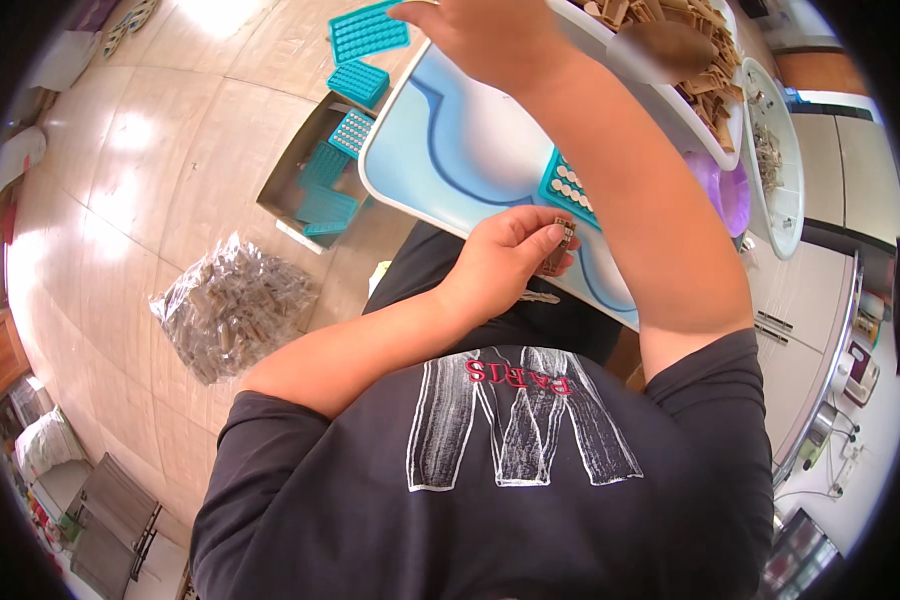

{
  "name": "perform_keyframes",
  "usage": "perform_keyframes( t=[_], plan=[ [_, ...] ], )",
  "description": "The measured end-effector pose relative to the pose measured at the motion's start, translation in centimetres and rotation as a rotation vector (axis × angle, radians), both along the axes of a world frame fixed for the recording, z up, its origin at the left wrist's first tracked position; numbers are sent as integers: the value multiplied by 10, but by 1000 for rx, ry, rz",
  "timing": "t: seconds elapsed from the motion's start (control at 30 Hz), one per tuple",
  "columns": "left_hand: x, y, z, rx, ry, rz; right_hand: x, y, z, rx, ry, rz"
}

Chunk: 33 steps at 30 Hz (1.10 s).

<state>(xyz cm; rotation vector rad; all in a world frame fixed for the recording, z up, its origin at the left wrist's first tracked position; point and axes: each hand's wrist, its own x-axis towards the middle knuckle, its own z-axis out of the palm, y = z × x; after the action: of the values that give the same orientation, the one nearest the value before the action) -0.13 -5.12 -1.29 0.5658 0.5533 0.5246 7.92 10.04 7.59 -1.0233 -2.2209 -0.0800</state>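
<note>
so the left hand [520, 248] has a small brown piece [558, 250] pinched between thumb and curled fingers, right above the near edge of the blue tabletop [440, 95] with the white rim, and there are some little pale bits showing on that piece. right hand [495, 40] is stretched way out to the far side, thumb sticking out left over the edge of a teal tray [368, 35], but its fingers get cut off by the top of the view so i can't tell how open it is or if it's got hold of anything. another teal rack [572, 192] with round white pieces sits on the tabletop, partly hidden behind the right forearm. over to the left there's an open cardboard box [288, 180] with more teal racks [327, 210] in it, and nearer on the floor [160, 190] a clear plastic bag [235, 310] full of brownish pieces. far right is a white tub [722, 158] heaped with brown pieces, then a purple basin [722, 195] just beside it and a pale oval tray [792, 175] holding small shiny bits
</note>
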Motion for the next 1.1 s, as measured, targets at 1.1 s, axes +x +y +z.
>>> perform_keyframes(
  t=[1.1],
  plan=[
    [31, 4, 14, 52, 190, -70, 98, -219, -61, -128, 380, -636]
  ],
)
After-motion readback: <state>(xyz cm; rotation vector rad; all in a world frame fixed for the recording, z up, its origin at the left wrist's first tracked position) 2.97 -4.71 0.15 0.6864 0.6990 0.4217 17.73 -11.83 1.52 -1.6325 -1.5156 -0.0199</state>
